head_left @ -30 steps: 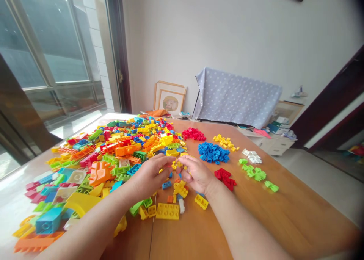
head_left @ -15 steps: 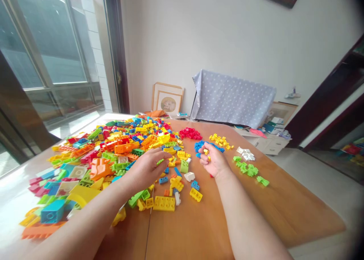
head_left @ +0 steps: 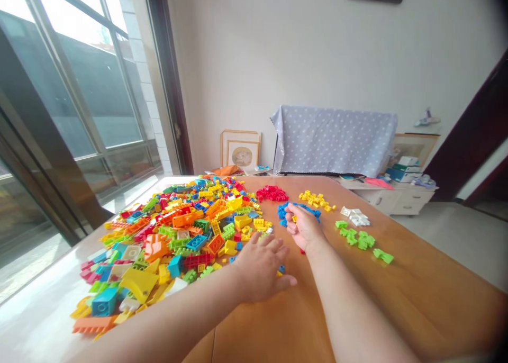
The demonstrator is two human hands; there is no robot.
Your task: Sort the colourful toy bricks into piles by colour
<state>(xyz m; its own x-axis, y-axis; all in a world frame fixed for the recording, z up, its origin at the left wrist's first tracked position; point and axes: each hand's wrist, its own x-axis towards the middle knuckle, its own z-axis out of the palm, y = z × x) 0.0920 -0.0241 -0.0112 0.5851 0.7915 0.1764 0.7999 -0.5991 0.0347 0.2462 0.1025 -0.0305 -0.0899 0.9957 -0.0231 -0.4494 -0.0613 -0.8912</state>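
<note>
My left hand [head_left: 264,265] is spread palm down over loose bricks at the right edge of the big mixed brick pile [head_left: 186,220]; small blue and yellow bits show beside its fingers. My right hand [head_left: 305,228] is closed in front of the blue brick group [head_left: 313,210], with a bit of yellow brick between its fingers. Farther back lie a red group [head_left: 272,193] and a yellow group [head_left: 317,200]. To the right of my right hand are white bricks [head_left: 355,216] and light green bricks [head_left: 359,238].
The wooden table [head_left: 416,278] reaches out to the right. Behind it stand a dotted cloth [head_left: 337,141] over a covered object, framed pictures [head_left: 242,154] and a white cabinet [head_left: 410,200]. A large window [head_left: 91,88] is on the left.
My left hand has moved right and nearer, opening flat over the loose bricks that were showing at the pile's right edge. The view has tilted and shifted a little; my right hand stays closed.
</note>
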